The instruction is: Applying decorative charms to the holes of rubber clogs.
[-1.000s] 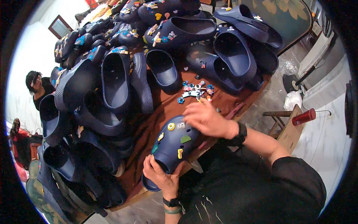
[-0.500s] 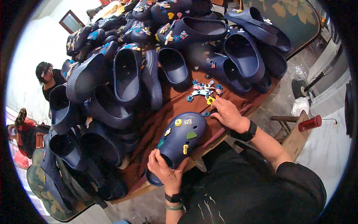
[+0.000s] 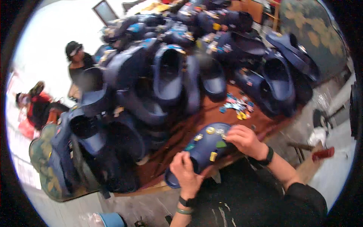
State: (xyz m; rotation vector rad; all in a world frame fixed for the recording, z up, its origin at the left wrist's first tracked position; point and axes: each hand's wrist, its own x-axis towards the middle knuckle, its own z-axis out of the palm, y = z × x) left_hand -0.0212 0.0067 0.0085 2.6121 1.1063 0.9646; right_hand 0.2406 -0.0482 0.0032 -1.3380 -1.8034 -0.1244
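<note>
A dark blue clog (image 3: 202, 149) with several small coloured charms on its top lies at the near edge of a brown table (image 3: 181, 132). My left hand (image 3: 184, 172) grips its heel end. My right hand (image 3: 245, 140) rests on the toe end, its fingers closed against the top near a green charm. A little heap of loose coloured charms (image 3: 236, 106) lies on the table just beyond my right hand.
A big pile of dark blue clogs (image 3: 162, 75) covers the far and left side of the table. Two people (image 3: 75, 60) are at the left by a white wall. A red object (image 3: 323, 153) lies on a wooden piece at the right. A blue bucket (image 3: 111, 219) stands below.
My right hand came back from the loose charms to the toe of the clog. The view shifted, so the clog sits more to the right. My left hand kept its hold.
</note>
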